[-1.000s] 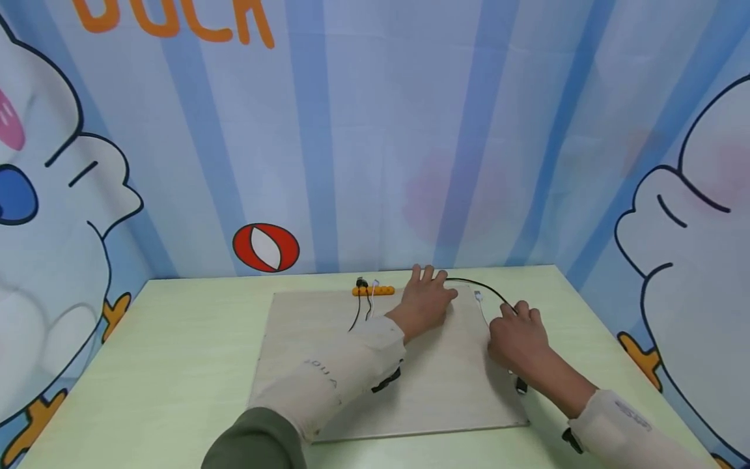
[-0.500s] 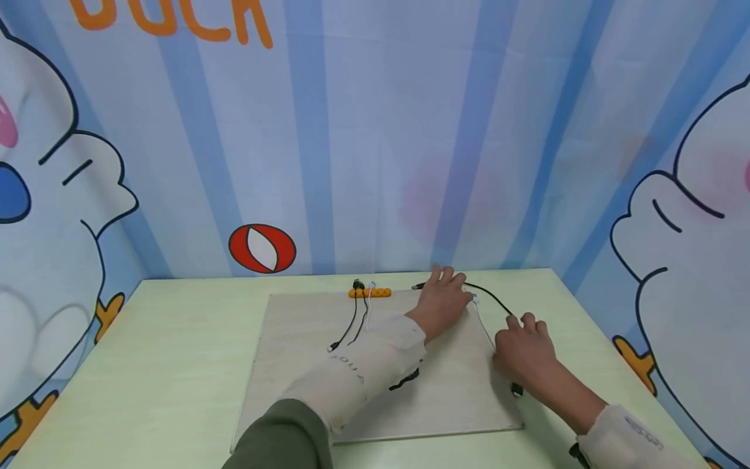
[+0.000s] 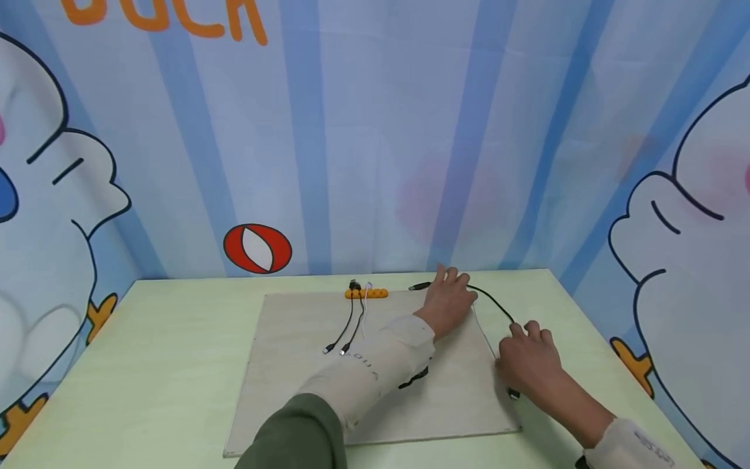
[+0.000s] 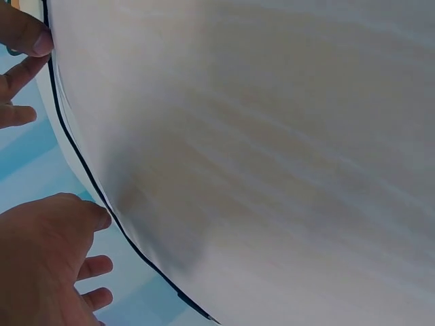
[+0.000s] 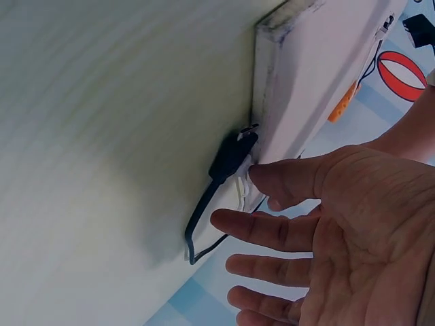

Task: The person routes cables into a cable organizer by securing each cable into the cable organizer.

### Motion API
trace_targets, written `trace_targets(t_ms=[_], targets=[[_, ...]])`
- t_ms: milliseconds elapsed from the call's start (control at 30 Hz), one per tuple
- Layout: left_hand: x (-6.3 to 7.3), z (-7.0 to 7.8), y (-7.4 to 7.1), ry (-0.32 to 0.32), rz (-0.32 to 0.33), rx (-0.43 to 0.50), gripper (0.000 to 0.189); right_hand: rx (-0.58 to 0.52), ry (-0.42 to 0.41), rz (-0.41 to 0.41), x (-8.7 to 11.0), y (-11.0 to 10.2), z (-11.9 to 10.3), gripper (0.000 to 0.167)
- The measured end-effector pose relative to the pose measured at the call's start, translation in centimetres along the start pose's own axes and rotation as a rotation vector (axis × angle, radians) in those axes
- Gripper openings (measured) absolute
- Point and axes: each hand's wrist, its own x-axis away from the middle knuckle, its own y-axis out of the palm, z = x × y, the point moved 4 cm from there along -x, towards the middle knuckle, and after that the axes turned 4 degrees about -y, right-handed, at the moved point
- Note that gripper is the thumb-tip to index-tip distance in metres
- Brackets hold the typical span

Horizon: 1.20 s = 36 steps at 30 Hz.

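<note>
A black USB cable (image 3: 495, 303) curves along the back right of the pale board (image 3: 305, 391). My left hand (image 3: 448, 301) lies over it near the back edge, fingers extended, thumb tip touching it in the left wrist view. One slim connector (image 3: 419, 286) sticks out left of that hand. Farther right, my right hand (image 3: 527, 355) pinches the same cable between thumb and finger. The cable's larger plug (image 5: 232, 155) rests by the board's side edge, below the right hand. A thin white cable (image 3: 485, 332) runs between the hands, its upper end hidden under the left one.
An orange cable holder (image 3: 375, 294) sits at the board's back edge. Two short black cables (image 3: 350, 319) and a white one (image 3: 364, 316) hang from it across the board. The light table (image 3: 176, 365) surrounds the board, and a striped curtain (image 3: 375, 163) stands behind.
My left hand has slid right along the black cable, uncovering its slim connector. The right hand keeps its grip and has shifted slightly toward me. The head view has turned slightly.
</note>
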Motion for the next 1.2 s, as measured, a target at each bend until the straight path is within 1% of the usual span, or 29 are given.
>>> trace_targets(t_ms=[33,67,267,433,600,733,867,1000,1100,1200], targets=[[-0.1,0.2,0.1,0.0,-0.001,0.002,0.04,0.001,-0.002,0.003,0.1,0.1,0.0,0.024],[0.8,-0.1,-1.0,0.012,-0.024,0.012,0.041,-0.001,-0.005,0.006,0.2,0.1,0.0,0.025],[0.2,0.8,-0.2,0.012,-0.046,0.041,0.04,0.01,-0.024,0.032,0.3,0.8,-0.3,0.028],[-0.1,1.2,-0.1,0.016,-0.028,0.051,0.038,0.016,-0.026,0.043,0.3,0.8,-0.5,0.025],[-0.4,1.7,-0.9,0.044,0.017,0.056,0.038,0.009,-0.007,0.018,0.2,1.0,-0.3,0.02],[-0.6,2.1,-1.4,0.059,0.02,0.042,0.037,0.003,0.01,0.002,0.2,1.0,-0.1,0.018],[-1.0,2.2,-1.8,0.07,0.005,0.037,0.037,0.01,0.011,0.015,0.2,1.0,0.0,0.015],[-1.7,2.2,-2.0,0.093,-0.004,0.039,0.036,-0.006,0.008,0.025,0.1,1.0,0.1,0.015],[-2.3,2.3,-1.9,0.11,0.008,0.039,0.033,-0.027,0.009,0.03,0.0,1.0,0.3,0.018],[-2.6,2.4,-1.8,0.126,0.039,0.033,0.031,-0.044,0.017,0.027,0.1,1.1,0.6,0.018]])
